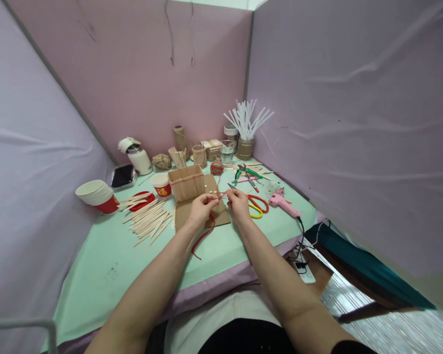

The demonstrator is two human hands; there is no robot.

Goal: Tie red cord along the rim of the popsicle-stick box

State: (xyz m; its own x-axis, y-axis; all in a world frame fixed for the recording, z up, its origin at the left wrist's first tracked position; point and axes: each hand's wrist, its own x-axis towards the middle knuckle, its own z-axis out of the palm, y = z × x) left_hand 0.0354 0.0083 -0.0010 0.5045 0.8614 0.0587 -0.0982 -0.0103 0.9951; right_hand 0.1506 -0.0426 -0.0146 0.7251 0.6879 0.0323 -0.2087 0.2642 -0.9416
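Both of my hands pinch a red string (211, 227) over a piece of brown cardboard (184, 216). My left hand (202, 206) has its fingers closed on the string, and a loose end trails below it onto the table. My right hand (238, 204) pinches the string a short way to the right. From there the string runs up to a ball of red yarn (217, 168). Just behind my left hand stands a box of wooden craft sticks (186, 184) with red string around its upper part. Scissors (257, 204) with red and yellow handles lie beside my right hand.
Loose craft sticks (149, 221) and paper cups (98, 194) lie to the left. On the right are green-handled pliers (243, 172) and a pink glue gun (285, 204), its cord hanging off the table edge. Jars, twine and a pot of white sticks (245, 147) line the back.
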